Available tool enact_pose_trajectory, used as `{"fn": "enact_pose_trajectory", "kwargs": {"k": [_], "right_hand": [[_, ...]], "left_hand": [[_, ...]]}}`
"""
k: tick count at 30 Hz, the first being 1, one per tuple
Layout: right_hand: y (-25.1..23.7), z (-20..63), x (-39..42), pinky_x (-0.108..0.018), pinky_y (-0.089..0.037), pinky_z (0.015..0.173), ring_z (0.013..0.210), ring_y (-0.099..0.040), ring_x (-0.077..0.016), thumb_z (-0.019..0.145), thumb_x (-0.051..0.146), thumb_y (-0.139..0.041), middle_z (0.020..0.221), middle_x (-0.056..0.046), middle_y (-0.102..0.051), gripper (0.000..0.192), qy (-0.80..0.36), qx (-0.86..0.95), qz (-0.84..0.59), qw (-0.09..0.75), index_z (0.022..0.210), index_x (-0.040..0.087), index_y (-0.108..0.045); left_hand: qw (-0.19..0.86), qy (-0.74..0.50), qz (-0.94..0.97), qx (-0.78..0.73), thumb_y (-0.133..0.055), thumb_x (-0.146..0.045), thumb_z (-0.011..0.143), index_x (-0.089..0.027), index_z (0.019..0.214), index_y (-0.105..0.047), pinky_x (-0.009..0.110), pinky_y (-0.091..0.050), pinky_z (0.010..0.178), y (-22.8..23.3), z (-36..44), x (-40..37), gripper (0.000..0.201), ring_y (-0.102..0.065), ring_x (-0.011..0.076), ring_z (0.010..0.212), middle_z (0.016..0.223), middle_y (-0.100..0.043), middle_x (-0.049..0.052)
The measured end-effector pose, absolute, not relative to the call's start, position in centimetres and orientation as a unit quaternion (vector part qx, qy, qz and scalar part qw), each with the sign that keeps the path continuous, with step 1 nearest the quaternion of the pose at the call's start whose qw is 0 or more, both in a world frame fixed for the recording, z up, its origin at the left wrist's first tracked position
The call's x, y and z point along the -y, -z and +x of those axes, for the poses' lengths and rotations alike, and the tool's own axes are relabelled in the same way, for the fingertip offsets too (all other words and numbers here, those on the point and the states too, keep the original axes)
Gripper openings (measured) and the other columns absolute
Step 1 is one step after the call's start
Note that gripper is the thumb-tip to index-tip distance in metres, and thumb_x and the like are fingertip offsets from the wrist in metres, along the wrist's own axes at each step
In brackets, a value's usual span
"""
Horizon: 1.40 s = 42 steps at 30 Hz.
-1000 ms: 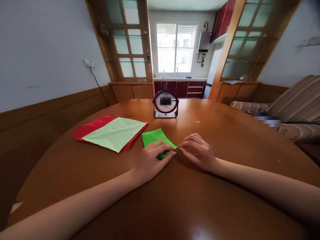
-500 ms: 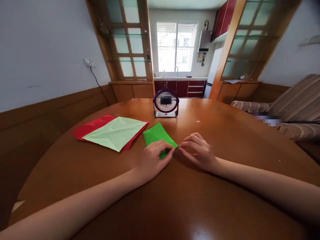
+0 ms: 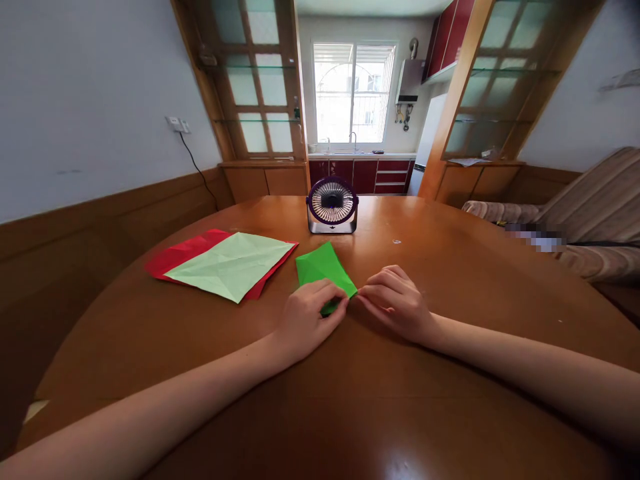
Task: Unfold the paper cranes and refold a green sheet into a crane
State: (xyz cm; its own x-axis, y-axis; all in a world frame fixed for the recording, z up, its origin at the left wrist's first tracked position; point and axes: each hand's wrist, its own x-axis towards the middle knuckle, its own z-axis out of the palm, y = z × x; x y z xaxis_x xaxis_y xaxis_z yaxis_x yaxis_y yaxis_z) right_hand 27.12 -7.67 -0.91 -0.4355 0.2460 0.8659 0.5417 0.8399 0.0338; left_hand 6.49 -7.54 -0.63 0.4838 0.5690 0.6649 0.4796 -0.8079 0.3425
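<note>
Table [image 3: 320, 413] bears green paper [image 3: 324, 263], fan [image 3: 332, 202]; window [image 3: 370, 97] beyond.

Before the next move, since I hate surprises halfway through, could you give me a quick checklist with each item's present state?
1. Left hand on the green paper: ok, its fingers lie over the near part.
2. Right hand at the paper's right corner: ok, fingertips are there.
3. Firm pinch on that corner: cannot tell.
4. Green paper apart from the pale green sheet and red paper: ok, a narrow gap shows.
5. Fan upright beyond the paper: ok.
6. Near edge fully visible: not ok, the left hand covers part.
</note>
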Motion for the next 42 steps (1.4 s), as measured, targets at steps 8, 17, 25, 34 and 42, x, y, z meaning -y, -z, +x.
{"fn": "enact_pose_trajectory", "kwargs": {"k": [8,17,25,34,42], "right_hand": [[0.6,26.9,7.9,-0.032,-0.047,0.069,0.067,-0.055,-0.0145,0.087,0.015,-0.061,0.076,-0.004,-0.064,0.005,0.148,0.837,-0.238,0.470,0.086,0.018,-0.065],[0.8,27.1,8.1,-0.036,-0.050,0.076,0.082,-0.058,-0.0194,0.087,0.017,-0.060,0.089,-0.008,-0.064,0.015,0.113,0.841,-0.260,0.461,0.101,0.016,-0.063],[0.8,27.3,7.8,-0.034,-0.048,0.073,0.074,-0.056,-0.0164,0.089,0.016,-0.059,0.084,-0.007,-0.064,0.014,0.117,0.861,-0.233,0.436,0.101,0.017,-0.067],[0.7,27.8,7.9,-0.028,-0.052,0.067,0.078,-0.062,-0.0149,0.092,0.017,-0.056,0.089,-0.007,-0.063,0.018,-0.041,0.842,-0.233,0.485,0.103,0.018,-0.070],[0.9,28.4,7.2,-0.028,-0.052,0.070,0.079,-0.062,-0.0145,0.089,0.019,-0.063,0.087,-0.004,-0.066,0.013,-0.120,0.795,-0.281,0.524,0.097,0.023,-0.072]], "left_hand": [[0.033,-0.414,0.861,-0.294,-0.062,-0.027,0.086,-0.019,0.083,-0.061,0.028,-0.048,0.070,1.1,6.5,7.4,0.008,-0.062,0.0162,0.075,0.081,-0.067,0.002],[-0.004,-0.419,0.865,-0.277,-0.059,-0.022,0.090,-0.019,0.082,-0.062,0.028,-0.046,0.069,0.8,6.1,7.2,0.009,-0.061,0.0161,0.075,0.079,-0.067,0.001],[-0.044,-0.420,0.870,-0.254,-0.060,-0.024,0.091,-0.017,0.084,-0.064,0.029,-0.046,0.070,1.0,6.0,7.1,0.011,-0.061,0.0162,0.075,0.080,-0.068,0.003],[-0.087,-0.407,0.885,-0.208,-0.062,-0.024,0.090,-0.018,0.094,-0.068,0.029,-0.048,0.071,0.6,4.1,6.0,0.010,-0.064,0.0165,0.077,0.085,-0.071,0.004],[-0.071,-0.420,0.884,-0.192,-0.061,-0.024,0.091,-0.019,0.095,-0.071,0.027,-0.049,0.068,0.2,2.8,5.1,0.013,-0.064,0.0150,0.072,0.081,-0.072,0.004]]}}
